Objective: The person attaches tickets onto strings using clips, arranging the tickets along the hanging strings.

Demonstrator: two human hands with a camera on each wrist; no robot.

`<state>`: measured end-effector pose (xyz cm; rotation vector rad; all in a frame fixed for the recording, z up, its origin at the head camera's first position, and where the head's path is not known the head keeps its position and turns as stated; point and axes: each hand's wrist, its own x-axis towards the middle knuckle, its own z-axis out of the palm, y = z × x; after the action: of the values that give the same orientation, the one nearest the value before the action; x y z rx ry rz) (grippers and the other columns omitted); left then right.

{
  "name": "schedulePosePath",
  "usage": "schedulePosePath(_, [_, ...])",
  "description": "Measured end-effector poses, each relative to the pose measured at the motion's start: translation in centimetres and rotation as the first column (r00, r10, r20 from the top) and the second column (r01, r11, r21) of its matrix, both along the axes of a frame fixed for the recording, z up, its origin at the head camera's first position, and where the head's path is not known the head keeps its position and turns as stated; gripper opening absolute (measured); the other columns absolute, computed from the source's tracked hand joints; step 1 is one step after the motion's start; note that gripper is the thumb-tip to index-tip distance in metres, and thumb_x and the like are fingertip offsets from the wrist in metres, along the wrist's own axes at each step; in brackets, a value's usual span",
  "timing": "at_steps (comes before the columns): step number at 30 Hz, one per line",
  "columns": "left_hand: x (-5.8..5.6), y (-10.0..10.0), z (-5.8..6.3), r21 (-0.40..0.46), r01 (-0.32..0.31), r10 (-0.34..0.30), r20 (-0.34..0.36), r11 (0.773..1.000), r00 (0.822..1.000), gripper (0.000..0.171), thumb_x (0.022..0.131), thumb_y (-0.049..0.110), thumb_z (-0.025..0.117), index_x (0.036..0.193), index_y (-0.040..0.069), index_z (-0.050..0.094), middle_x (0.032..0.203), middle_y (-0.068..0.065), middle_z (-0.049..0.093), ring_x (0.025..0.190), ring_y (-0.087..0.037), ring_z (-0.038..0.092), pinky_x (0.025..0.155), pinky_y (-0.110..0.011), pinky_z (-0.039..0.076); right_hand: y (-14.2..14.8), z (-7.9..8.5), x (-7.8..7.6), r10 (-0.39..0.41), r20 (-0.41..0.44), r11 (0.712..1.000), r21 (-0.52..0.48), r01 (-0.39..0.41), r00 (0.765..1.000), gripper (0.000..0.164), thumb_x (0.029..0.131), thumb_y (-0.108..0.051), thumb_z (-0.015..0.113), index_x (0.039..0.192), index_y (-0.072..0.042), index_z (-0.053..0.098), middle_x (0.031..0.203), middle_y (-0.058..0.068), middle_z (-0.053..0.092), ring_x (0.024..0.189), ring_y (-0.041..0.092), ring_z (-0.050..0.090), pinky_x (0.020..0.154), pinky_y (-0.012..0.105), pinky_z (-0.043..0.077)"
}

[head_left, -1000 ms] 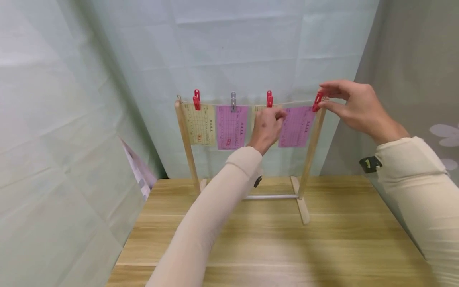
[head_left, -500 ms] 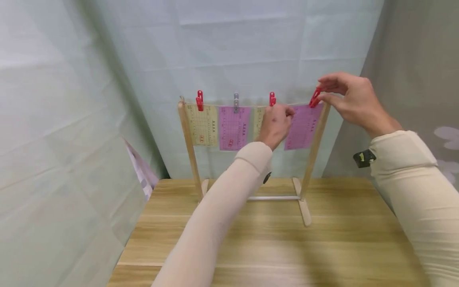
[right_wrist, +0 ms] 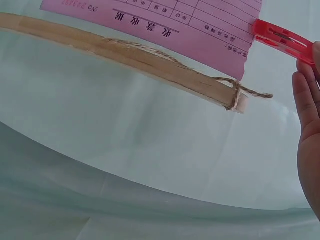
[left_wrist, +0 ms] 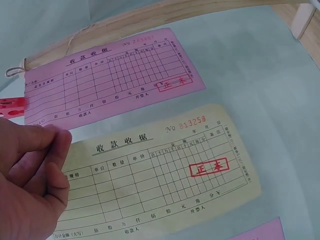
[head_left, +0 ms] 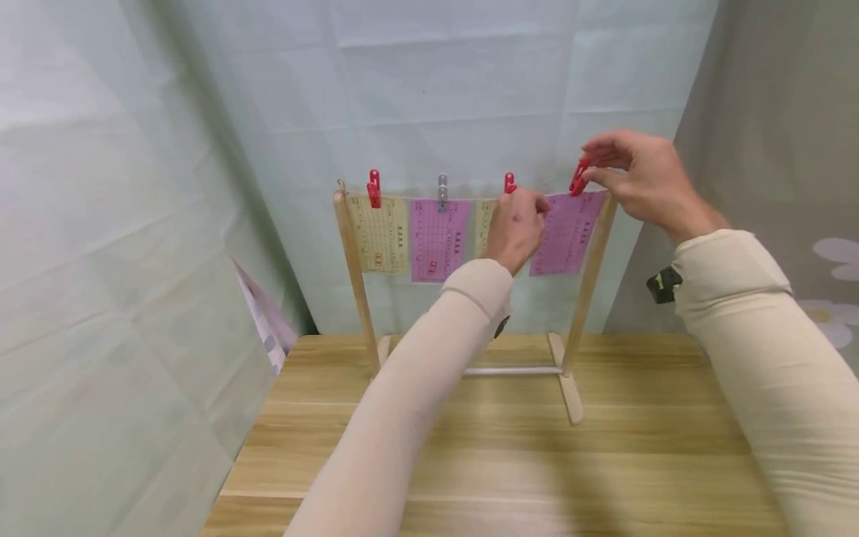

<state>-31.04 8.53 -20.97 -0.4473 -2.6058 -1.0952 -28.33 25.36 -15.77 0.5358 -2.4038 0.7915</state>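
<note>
My right hand [head_left: 644, 179] pinches a red plastic clothespin [head_left: 579, 179] between thumb and fingertips, its tip at the top edge of the rightmost pink receipt slip [head_left: 567, 235]. In the right wrist view that clothespin [right_wrist: 285, 40] meets the slip's edge beside the knotted twine [right_wrist: 235, 92]. My left hand [head_left: 517, 227] pinches the same pink slip near its upper left corner, the fingers curled. From the left wrist, my hand [left_wrist: 32, 180] covers part of a yellow receipt slip [left_wrist: 155, 170], and the pink slip [left_wrist: 115, 80] lies beyond it.
A wooden stand [head_left: 356, 283] with a twine line rests on a wood-grain table [head_left: 483, 477]. Another yellow slip [head_left: 382, 235] and pink slip [head_left: 439, 242] hang on the left under red [head_left: 373, 190] and grey [head_left: 442, 192] clothespins. Pale curtains [head_left: 470, 89] surround the table.
My right hand has moved left and slightly up with the red clothespin, from the right post to the pink slip's top edge. My left hand keeps its place near the slip's corner.
</note>
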Motion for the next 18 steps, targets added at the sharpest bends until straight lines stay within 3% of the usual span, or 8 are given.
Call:
schedulePosePath(10, [-0.2,0.1,0.0,0.002,-0.006,0.006,0.020,1.000,1.000,0.023,0.102,0.009,0.057,0.113,0.013,0.077,0.107,0.001,0.072,0.088,-0.008,0.062,0.078,-0.021,0.053,-0.1,-0.4,-0.4,0.014,0.053,1.000,0.001,-0.014,0.999,0.035,0.094,0.001,0.066,0.129,0.002,0.060,0.122,0.018,0.066,0.112,0.031,0.063,0.093,0.026,0.051])
schedulePosePath(18, [0.0,-0.2,-0.1,0.013,0.005,-0.005,0.040,1.000,0.999,0.023,0.101,0.008,0.058,0.114,0.013,0.076,0.108,0.001,0.072,0.090,-0.008,0.063,0.077,-0.021,0.053,-0.1,-1.1,-0.6,0.027,0.104,0.999,0.034,-0.031,0.994,0.039,0.096,-0.001,0.064,0.135,0.002,0.056,0.128,0.019,0.064,0.117,0.033,0.061,0.097,0.043,0.049])
